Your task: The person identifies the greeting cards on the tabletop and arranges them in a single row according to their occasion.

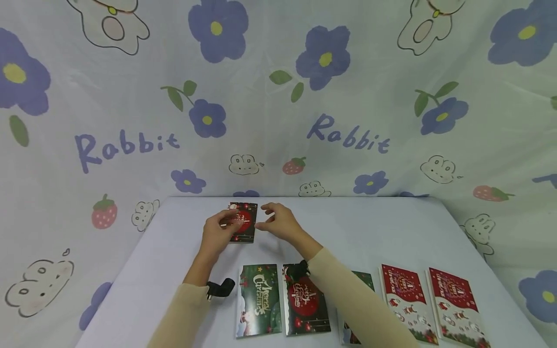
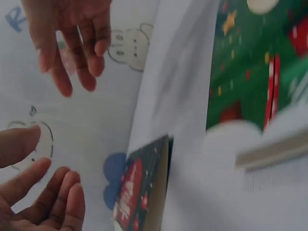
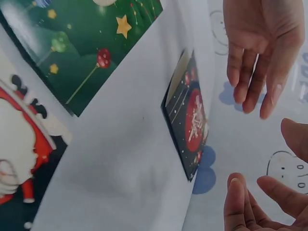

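Observation:
A dark greeting card (image 1: 249, 233) with a red circle stands near the back of the white table (image 1: 348, 227). In both wrist views the same card (image 2: 137, 185) (image 3: 188, 115) shows a pale inner side between slightly parted covers. My left hand (image 1: 219, 233), its fingers loosely bent and apart, overlaps the card's left part in the head view. At the card's right edge is my right hand (image 1: 282, 223), fingers relaxed with nothing between them. Both hands show free of the card in the wrist views.
Nearer me lie a green Christmas card (image 1: 259, 299), another dark card with a red circle (image 1: 306, 302), and two red-and-white cards (image 1: 406, 297) (image 1: 457, 304). My right forearm partly covers a dark green card (image 1: 365, 279). A patterned curtain (image 1: 270, 111) hangs behind the table.

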